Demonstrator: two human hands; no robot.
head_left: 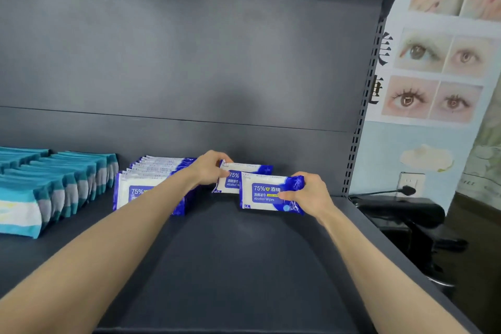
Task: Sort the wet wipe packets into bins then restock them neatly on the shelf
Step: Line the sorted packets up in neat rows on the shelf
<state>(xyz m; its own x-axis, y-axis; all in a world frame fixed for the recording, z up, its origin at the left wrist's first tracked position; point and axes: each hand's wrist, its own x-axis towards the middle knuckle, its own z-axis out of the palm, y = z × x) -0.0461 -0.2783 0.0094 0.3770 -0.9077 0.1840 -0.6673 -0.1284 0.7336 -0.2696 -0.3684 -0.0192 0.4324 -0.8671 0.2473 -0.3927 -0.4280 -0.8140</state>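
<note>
Two blue-and-white alcohol wipe packets stand upright on the dark shelf (230,266). My left hand (210,168) grips the rear packet (245,171) by its left end. My right hand (309,194) pinches the front packet (264,194) at its right end, just ahead of and overlapping the rear one. To the left, a row of several matching blue packets (141,184) stands upright, partly hidden by my left forearm. Further left are rows of teal-and-white packets (62,187).
The shelf's grey back panel (189,62) rises behind the packets. A perforated upright post (357,127) marks the right end. Beyond it are a poster wall, a wall socket (409,184) with a plug, and a dark machine (406,214).
</note>
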